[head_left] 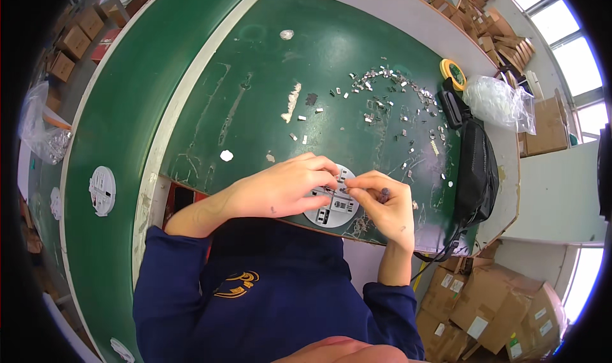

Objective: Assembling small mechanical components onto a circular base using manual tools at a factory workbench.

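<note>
At the table's near edge is a round pale-grey plastic disc (343, 216) with dark slots and small raised fittings. My left hand (296, 183) curves over its left side, thumb and fingers resting on it; their tips meet small parts near the middle that I cannot make out. From the right, my right hand (386, 203) closes in a pinch over the disc's upper right. A dark, round-ended thing (384, 195), perhaps a tool handle, sticks out between its fingers. Whatever lies at the pinching fingertips is too small to name.
Many small metal pieces (376, 76) lie scattered across the green table (255, 120). A black bag (477, 171), a yellow tape roll (452, 74) and a clear plastic bag (500, 98) line the right side. Another round disc (102, 191) sits on the green strip at left.
</note>
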`<state>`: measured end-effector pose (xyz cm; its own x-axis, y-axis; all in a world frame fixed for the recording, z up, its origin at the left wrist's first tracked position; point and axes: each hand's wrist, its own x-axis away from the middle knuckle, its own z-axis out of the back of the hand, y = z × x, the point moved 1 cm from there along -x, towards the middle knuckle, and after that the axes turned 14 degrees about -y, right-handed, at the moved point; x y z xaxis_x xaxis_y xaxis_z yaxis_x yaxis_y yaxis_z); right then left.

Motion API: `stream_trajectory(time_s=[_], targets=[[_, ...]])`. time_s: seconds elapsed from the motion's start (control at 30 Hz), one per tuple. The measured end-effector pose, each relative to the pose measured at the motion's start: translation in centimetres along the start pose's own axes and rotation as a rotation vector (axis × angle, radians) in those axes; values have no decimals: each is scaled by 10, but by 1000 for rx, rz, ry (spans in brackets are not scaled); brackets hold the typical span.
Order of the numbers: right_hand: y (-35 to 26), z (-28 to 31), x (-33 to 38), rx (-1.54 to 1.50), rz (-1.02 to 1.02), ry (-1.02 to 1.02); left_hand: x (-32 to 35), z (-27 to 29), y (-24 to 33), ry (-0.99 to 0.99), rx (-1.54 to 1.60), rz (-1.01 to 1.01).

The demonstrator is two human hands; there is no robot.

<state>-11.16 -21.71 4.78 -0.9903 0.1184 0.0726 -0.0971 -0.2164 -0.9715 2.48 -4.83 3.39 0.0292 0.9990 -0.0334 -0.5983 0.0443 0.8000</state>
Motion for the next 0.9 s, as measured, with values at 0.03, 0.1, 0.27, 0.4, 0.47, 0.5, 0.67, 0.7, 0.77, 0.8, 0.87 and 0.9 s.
stream_trajectory(time_s=[0.03,0.1,0.27,0.4,0.47,0.5,0.67,0.7,0.77,0.8,0.87,0.9], targets=[[2,1,-1,13,-1,-22,2,-3,-4,69,59,-4],[4,6,1,45,-9,-63,2,-8,-8,102,87,3],[8,5,8,46,-105,1,0,-21,-10,212,126,13],[0,4,5,126,-129,-42,1,-26,-11,261,139,20],[0,3,4,178,-68,-65,1,-27,-11,274,149,26],[0,2,3,204,-37,-77,1,-28,-11,276,162,31],[1,1,2,258,-22,-96,1,-30,-11,293,191,30],[0,1,1,262,-24,-99,1,-30,-11,300,191,22],[-2,1,0,271,-28,-106,1,-29,-11,289,186,27],[-2,1,-1,271,-31,-108,1,-28,-10,277,178,30],[-2,1,-1,277,-27,-107,1,-28,-11,264,173,34],[-3,1,-1,281,-24,-108,1,-30,-12,280,165,25]])
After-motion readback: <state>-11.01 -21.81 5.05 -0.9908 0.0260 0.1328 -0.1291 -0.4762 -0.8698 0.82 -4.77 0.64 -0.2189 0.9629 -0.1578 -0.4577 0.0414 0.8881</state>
